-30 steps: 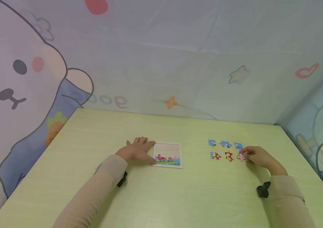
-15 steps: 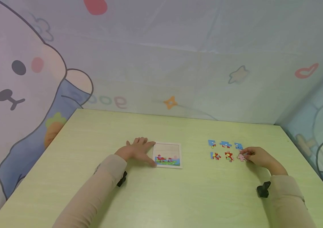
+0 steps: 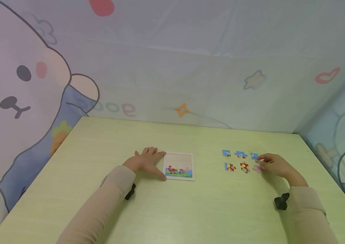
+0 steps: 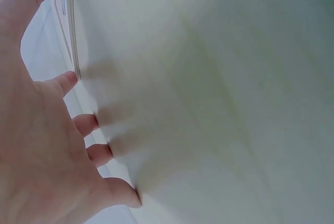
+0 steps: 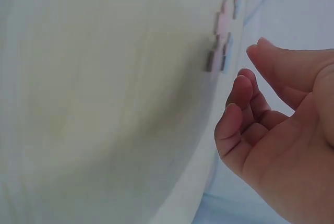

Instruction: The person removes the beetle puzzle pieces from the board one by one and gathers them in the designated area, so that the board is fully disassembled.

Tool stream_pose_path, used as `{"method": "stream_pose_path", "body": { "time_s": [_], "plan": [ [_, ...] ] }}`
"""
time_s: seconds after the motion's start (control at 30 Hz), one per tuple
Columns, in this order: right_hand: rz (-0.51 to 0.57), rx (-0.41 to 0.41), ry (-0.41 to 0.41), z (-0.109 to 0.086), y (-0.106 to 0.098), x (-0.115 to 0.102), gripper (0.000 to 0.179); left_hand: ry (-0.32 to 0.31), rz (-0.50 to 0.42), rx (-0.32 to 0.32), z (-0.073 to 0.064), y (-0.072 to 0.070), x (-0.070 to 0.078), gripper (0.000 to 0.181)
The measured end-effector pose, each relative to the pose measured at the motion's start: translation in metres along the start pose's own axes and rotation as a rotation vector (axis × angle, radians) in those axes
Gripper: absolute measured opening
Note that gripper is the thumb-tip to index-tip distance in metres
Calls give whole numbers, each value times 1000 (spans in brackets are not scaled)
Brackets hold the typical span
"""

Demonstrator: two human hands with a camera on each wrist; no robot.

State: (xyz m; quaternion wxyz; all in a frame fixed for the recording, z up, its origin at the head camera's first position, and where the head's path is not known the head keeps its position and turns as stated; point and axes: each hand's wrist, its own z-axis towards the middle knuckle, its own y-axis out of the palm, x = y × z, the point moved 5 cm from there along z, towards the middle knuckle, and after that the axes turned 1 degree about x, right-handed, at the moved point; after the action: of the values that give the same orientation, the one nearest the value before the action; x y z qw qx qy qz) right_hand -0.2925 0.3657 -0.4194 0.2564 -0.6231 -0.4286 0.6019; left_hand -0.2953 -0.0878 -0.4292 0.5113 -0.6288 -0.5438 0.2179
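My left hand [image 3: 148, 161] lies spread on the table, its thumb and index fingertip at the left corners of a small square puzzle tray [image 3: 193, 166]. The tray has a pale rim; its lower part shows a red, green and blue picture, its upper part plain wood. In the left wrist view the tray's edge [image 4: 73, 31] shows by the fingers. My right hand [image 3: 275, 165], fingers loosely curled with a gap from the thumb in the right wrist view, hovers by a pink puzzle piece [image 3: 257, 168] and a blue puzzle piece [image 3: 254, 156]. No piece shows in its grasp.
More puzzle pieces lie in two rows left of the right hand: blue ones [image 3: 240, 154] behind, red and yellow ones [image 3: 244, 167] in front. The light wooden table [image 3: 209, 210] ends at a printed cloth backdrop [image 3: 160, 74]. Both wrists wear black camera mounts [image 3: 281, 202].
My right hand has drawn slightly up and away from the pink piece, toward the blue piece behind it. The left hand and tray stay where they were.
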Motion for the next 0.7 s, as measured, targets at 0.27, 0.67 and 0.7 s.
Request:
{"method": "stream_pose_path", "body": {
  "time_s": [0.27,0.67,0.7],
  "plan": [
    [23,35,-74,2,-7,-36,45,0,-9,12,0,1,-1,105],
    [100,45,-194,6,3,-96,42,11,-15,14,-4,-1,2,104],
    [103,44,-204,7,5,-101,42,10,-14,14,-4,-1,2,104]
  ]
}}
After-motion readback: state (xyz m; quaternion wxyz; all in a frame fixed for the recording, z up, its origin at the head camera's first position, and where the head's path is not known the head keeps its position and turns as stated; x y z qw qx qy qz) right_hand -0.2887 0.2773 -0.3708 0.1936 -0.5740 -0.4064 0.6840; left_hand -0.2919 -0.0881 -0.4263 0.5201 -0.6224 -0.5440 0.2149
